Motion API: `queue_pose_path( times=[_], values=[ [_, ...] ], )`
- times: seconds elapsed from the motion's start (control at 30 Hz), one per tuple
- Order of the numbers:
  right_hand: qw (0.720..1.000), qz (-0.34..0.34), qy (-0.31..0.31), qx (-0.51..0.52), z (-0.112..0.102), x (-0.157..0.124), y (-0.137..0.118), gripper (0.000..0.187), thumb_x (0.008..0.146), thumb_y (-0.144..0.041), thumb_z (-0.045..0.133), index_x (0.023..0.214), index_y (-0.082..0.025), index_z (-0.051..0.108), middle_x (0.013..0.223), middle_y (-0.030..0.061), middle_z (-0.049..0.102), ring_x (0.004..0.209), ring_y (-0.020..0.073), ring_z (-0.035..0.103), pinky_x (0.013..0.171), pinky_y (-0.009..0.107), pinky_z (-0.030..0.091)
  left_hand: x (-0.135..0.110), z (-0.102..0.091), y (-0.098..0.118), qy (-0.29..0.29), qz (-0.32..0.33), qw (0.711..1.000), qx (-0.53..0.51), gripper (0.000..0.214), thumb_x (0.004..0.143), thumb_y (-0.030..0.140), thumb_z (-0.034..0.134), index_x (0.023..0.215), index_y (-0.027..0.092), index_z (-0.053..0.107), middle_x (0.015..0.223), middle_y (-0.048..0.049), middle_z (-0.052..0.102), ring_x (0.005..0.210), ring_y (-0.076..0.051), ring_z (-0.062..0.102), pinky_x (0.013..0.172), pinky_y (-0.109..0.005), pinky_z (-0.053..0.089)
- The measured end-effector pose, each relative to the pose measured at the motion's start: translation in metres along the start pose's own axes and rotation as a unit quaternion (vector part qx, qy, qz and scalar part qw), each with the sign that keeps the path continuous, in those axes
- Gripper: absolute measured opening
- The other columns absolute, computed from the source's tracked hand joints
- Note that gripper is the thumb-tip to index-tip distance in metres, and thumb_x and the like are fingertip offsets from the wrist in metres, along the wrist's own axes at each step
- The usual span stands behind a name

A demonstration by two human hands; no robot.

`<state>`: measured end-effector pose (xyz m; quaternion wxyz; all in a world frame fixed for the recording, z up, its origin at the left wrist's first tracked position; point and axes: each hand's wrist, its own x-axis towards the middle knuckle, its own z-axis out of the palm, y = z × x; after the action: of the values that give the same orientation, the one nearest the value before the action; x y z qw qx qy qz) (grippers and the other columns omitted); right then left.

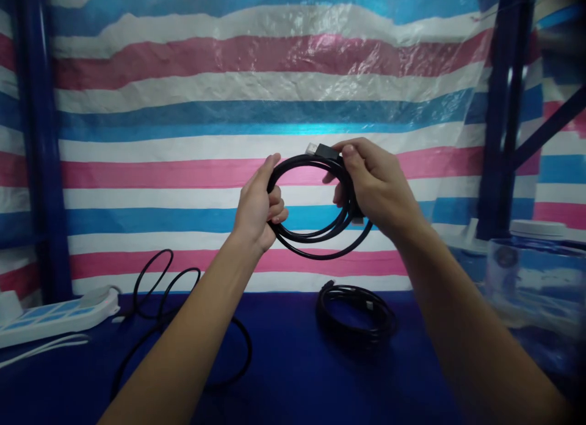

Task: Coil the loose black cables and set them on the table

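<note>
A black cable (315,236) wound into several loops hangs in the air between my two hands. My left hand (260,202) has its fingers wrapped round the left side of the coil. At the upper right of the loops, my right hand (373,174) grips the coil close to a plug (326,151) with a black housing and a pale metal end that points left. A second light-coloured end shows below the right fingers. Beneath, on the blue table (293,352), lies another coiled black cable (354,315) with its connectors showing.
Loose black cable (242,345) curls across the table at left, partly behind my left forearm. A white power strip (59,315) and a thin white cord lie far left. A clear plastic container (535,278) stands at right. Striped sheeting (274,119) hangs behind, between blue posts (503,107).
</note>
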<state>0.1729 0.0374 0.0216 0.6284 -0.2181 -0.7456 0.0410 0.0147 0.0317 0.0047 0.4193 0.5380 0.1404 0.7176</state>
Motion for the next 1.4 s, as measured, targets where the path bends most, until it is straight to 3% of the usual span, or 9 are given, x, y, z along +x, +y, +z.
queue_pose_path(
  times=[0.33,0.43,0.57,0.63,0.77,0.87,1.03,1.27,1.4],
  values=[
    [0.984,-0.065,-0.014,-0.164,0.009,0.000,-0.002,0.048,0.091,-0.051,0.042,0.060,-0.015,0.045,0.054,-0.0002,0.045,0.050,0.0077,0.038,0.048,0.023,0.026,-0.007,0.004,-0.006,-0.024,0.159,0.954,0.251,0.035,0.088,0.047,0.048,0.069,0.017,0.054,0.054,0.0041,0.028,0.042,-0.005,0.028,0.037,-0.018,0.023],
    [0.988,-0.028,0.004,-0.149,0.008,0.002,-0.001,0.053,0.088,-0.057,0.043,0.056,-0.015,0.046,0.050,-0.0003,0.041,0.047,0.0074,0.036,0.046,0.024,0.023,-0.009,0.006,-0.002,-0.053,0.184,0.938,0.288,0.024,0.088,0.041,0.049,0.083,0.019,0.057,0.064,0.0020,0.045,0.043,-0.005,0.038,0.039,-0.018,0.029],
    [0.994,0.080,0.077,0.002,0.004,0.003,0.003,0.049,0.086,-0.060,0.044,0.066,-0.016,0.053,0.044,-0.0043,0.032,0.034,0.0067,0.033,0.037,0.023,0.024,-0.010,0.013,0.003,-0.100,0.115,0.978,0.143,0.026,0.084,0.025,0.056,0.108,0.021,0.049,0.090,-0.0011,0.056,0.054,-0.007,0.054,0.044,-0.018,0.041],
    [0.990,0.117,0.069,0.046,0.002,0.003,0.002,0.047,0.087,-0.059,0.044,0.069,-0.016,0.053,0.044,-0.0048,0.034,0.031,0.0065,0.034,0.033,0.023,0.026,-0.010,0.015,0.004,-0.109,0.062,0.990,0.070,0.019,0.084,0.023,0.055,0.102,0.020,0.050,0.078,0.0020,0.053,0.046,-0.004,0.047,0.041,-0.017,0.038],
    [0.983,0.133,-0.108,0.060,-0.005,0.000,-0.004,0.030,0.081,-0.043,0.062,0.076,-0.015,0.053,0.059,-0.0011,0.050,0.040,0.0072,0.047,0.036,0.020,0.035,-0.007,0.009,0.010,-0.087,0.010,0.996,0.016,0.010,0.084,0.024,0.056,0.088,0.019,0.048,0.052,0.0099,0.030,0.032,-0.001,0.022,0.033,-0.016,0.022],
    [0.974,0.145,-0.169,0.037,-0.009,-0.001,-0.005,0.016,0.077,-0.023,0.066,0.085,-0.016,0.054,0.071,0.0014,0.058,0.050,0.0106,0.056,0.043,0.022,0.043,-0.004,-0.003,0.019,-0.126,-0.036,0.991,0.026,0.017,0.079,0.023,0.063,0.091,0.018,0.051,0.056,0.0083,0.039,0.036,-0.001,0.034,0.037,-0.014,0.029],
    [0.978,0.130,-0.150,-0.072,-0.014,0.002,0.002,0.012,0.080,-0.025,0.062,0.077,-0.015,0.056,0.064,0.0033,0.059,0.053,0.0130,0.057,0.046,0.023,0.040,-0.005,-0.016,0.031,-0.234,-0.153,0.954,0.106,0.014,0.074,0.015,0.065,0.086,0.015,0.059,0.074,0.0015,0.058,0.044,-0.006,0.052,0.046,-0.021,0.047],
    [0.985,0.109,-0.087,-0.099,-0.018,0.006,0.039,0.032,0.076,-0.044,0.064,0.071,-0.012,0.063,0.064,0.0030,0.058,0.059,0.0113,0.050,0.054,0.024,0.036,-0.015,0.007,0.018,-0.245,-0.204,0.945,0.071,0.024,0.078,0.022,0.063,0.058,0.014,0.051,0.039,0.0089,0.030,0.033,-0.002,0.031,0.049,-0.019,0.046],
    [0.992,0.105,-0.065,0.016,-0.014,0.003,0.062,0.029,0.075,-0.040,0.065,0.071,-0.012,0.060,0.064,0.0014,0.058,0.061,0.0109,0.052,0.057,0.023,0.039,-0.016,0.008,0.011,-0.312,-0.181,0.928,0.087,0.026,0.083,0.029,0.058,0.063,0.013,0.055,0.052,-0.0014,0.057,0.049,-0.010,0.057,0.061,-0.024,0.051]
  ],
)
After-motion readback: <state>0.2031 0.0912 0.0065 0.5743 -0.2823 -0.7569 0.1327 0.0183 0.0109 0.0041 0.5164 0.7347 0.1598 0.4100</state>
